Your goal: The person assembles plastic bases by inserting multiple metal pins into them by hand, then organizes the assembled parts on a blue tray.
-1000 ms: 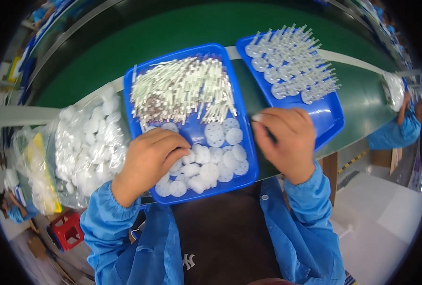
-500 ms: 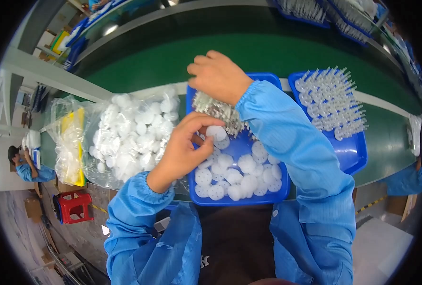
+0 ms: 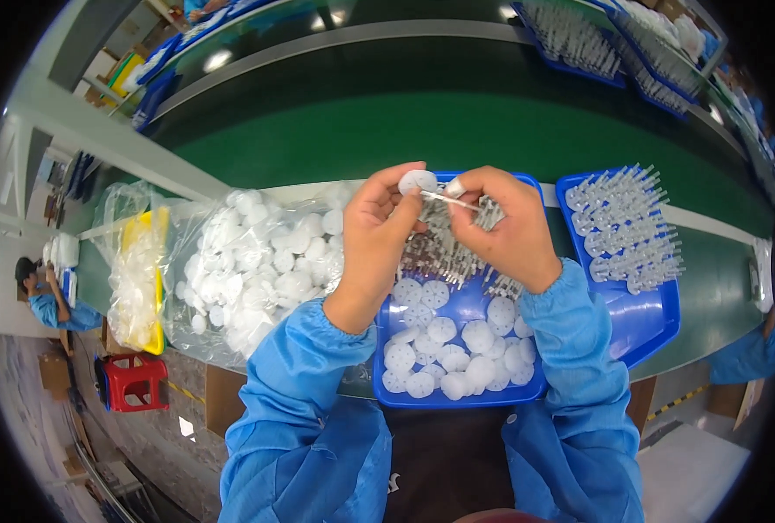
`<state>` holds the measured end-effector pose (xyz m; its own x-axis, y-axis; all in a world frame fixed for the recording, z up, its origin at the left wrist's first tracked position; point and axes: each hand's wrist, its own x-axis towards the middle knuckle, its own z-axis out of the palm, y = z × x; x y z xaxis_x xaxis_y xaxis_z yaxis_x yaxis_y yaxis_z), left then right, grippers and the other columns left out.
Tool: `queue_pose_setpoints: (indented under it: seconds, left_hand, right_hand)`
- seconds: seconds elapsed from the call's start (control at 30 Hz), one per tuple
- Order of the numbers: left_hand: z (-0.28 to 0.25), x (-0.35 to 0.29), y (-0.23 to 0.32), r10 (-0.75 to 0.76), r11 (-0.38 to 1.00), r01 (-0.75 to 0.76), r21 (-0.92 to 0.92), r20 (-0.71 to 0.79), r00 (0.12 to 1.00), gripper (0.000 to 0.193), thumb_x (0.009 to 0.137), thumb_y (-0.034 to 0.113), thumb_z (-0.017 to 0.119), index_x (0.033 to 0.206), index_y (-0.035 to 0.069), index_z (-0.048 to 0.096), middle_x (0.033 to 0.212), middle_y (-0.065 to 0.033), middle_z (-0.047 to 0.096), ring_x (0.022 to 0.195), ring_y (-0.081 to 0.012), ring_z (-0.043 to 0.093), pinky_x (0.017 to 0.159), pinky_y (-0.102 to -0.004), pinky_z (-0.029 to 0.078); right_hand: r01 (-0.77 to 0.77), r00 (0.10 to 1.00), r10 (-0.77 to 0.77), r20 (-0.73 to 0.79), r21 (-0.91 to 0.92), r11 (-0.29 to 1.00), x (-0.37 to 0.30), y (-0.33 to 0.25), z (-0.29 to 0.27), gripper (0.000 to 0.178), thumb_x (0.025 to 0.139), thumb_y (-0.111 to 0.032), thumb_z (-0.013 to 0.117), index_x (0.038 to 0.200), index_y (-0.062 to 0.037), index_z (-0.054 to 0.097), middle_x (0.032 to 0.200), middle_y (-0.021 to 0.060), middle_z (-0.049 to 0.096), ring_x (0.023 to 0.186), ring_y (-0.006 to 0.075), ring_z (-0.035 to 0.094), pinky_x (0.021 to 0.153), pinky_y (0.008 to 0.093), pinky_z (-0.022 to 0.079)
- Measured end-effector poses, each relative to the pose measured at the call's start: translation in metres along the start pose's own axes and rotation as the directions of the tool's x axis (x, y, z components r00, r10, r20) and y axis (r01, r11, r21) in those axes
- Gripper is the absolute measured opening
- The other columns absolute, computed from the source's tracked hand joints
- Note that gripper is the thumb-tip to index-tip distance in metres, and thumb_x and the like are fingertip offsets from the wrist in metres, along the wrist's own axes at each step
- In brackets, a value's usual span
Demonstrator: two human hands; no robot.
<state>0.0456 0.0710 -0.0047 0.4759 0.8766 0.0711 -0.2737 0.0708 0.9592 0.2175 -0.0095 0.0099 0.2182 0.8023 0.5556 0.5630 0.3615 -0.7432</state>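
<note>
Over the far part of a blue tray (image 3: 460,401), my left hand (image 3: 372,240) pinches a round white disc (image 3: 417,180) by its edge. My right hand (image 3: 514,228) grips a thin, pale rod (image 3: 450,200) between thumb and fingers. The rod's left end meets the disc's lower edge, by my left thumb; whether it is inside a hole I cannot tell. Beneath both hands lies a pile of thin metallic-looking rods (image 3: 444,253). Loose white discs with small holes (image 3: 457,359) fill the tray's near half.
To the right, a second blue tray (image 3: 639,324) carries rows of discs with upright rods (image 3: 625,228). A clear bag of white discs (image 3: 261,261) lies at left, beside a yellow tray (image 3: 159,288) under plastic. Beyond runs a green belt (image 3: 318,131). A red stool (image 3: 136,382) stands on the floor.
My right hand has come back from the tray's far edge and now holds a rod. The left hand has raised its disc, and the two hands have met.
</note>
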Motion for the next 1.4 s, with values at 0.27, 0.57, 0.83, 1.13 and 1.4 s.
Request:
queue_pose_setpoints:
  seconds: [0.27,0.57,0.83,1.13,1.4]
  left_hand:
    - [0.015,-0.011,-0.008,-0.069,0.996,0.063,0.058,0.116,0.991,0.039,0.099,-0.007,0.07,0.137,-0.002,0.067,0.123,-0.0079,0.07,0.106,-0.0104,0.068,0.08,-0.0217,0.063]
    - [0.006,-0.012,-0.008,0.012,0.991,-0.029,0.128,0.131,0.991,0.032,0.102,-0.006,0.066,0.133,-0.003,0.06,0.128,-0.0164,0.072,0.107,-0.0185,0.073,0.08,-0.0273,0.065]
    - [0.002,-0.009,-0.01,0.212,0.869,-0.291,0.4,0.23,0.95,0.033,0.1,-0.009,0.066,0.132,-0.002,0.066,0.128,-0.0178,0.075,0.105,-0.0156,0.073,0.08,-0.0242,0.062]
    - [0.01,-0.016,-0.008,0.308,0.681,-0.421,0.599,0.288,0.907,0.043,0.085,-0.012,0.078,0.124,0.002,0.079,0.103,-0.0126,0.08,0.082,-0.0194,0.072,0.067,-0.0287,0.06]
    - [0.012,-0.028,-0.007,0.314,0.545,-0.462,0.7,0.34,0.886,0.045,0.087,-0.01,0.079,0.13,0.0,0.077,0.097,-0.0135,0.079,0.075,-0.0143,0.072,0.066,-0.0266,0.059]
  right_hand:
    - [0.019,1.0,-0.02,-0.002,-0.207,0.978,-0.036,0.007,-0.018,0.03,0.078,-0.005,0.084,0.108,-0.0082,0.079,0.065,0.0024,0.065,0.058,0.0206,0.063,0.064,0.0362,0.05]
    - [-0.092,0.996,0.093,-0.001,-0.138,0.986,-0.041,0.006,-0.018,0.03,0.081,-0.003,0.083,0.111,-0.0057,0.081,0.062,0.0031,0.064,0.055,0.0192,0.062,0.06,0.0342,0.05]
    - [-0.202,0.979,0.204,0.026,-0.066,0.977,-0.041,-0.003,-0.02,0.024,0.085,-0.002,0.08,0.109,-0.0038,0.081,0.063,0.0045,0.065,0.055,0.0206,0.063,0.056,0.0337,0.05]
    - [-0.017,1.0,0.021,0.008,-0.343,0.939,-0.035,-0.001,-0.022,0.018,0.085,-0.015,0.089,0.096,-0.0057,0.078,0.069,0.0038,0.07,0.058,0.0221,0.066,0.063,0.0347,0.052]
    - [0.209,0.977,-0.195,0.085,-0.562,0.8,-0.036,0.0,-0.017,0.016,0.087,-0.015,0.085,0.098,-0.0064,0.077,0.081,0.0058,0.077,0.066,0.022,0.07,0.069,0.0355,0.053]
